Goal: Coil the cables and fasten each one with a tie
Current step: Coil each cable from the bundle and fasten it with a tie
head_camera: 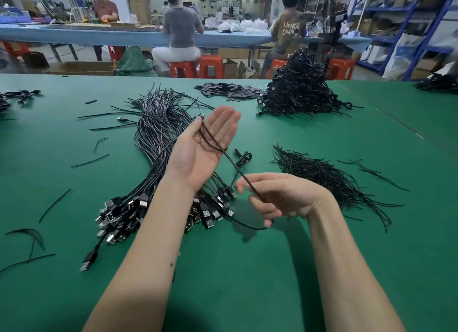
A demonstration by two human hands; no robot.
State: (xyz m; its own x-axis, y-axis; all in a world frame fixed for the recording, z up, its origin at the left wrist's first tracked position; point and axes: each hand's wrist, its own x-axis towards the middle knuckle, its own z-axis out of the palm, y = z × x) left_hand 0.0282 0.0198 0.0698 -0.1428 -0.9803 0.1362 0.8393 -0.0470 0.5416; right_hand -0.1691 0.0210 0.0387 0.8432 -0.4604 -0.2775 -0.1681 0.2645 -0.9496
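My left hand (202, 145) is raised palm up with flat fingers, and a thin black cable (236, 167) loops across its palm, one end pinched under the thumb. The cable runs down to my right hand (277, 195), which pinches it between curled fingers; its tail curves out below that hand. Under my left forearm lies a big bundle of uncoiled black USB cables (158, 133), plugs toward me. A pile of black wire ties (319, 175) lies to the right. A tall heap of coiled cables (302, 88) stands at the back right.
The green table (235, 282) carries stray ties at the left (54, 204) and a heap of small black pieces (228, 90) at the back. Three people sit at a blue bench beyond, with orange stools (210, 66). Blue shelving (421, 22) stands at the right.
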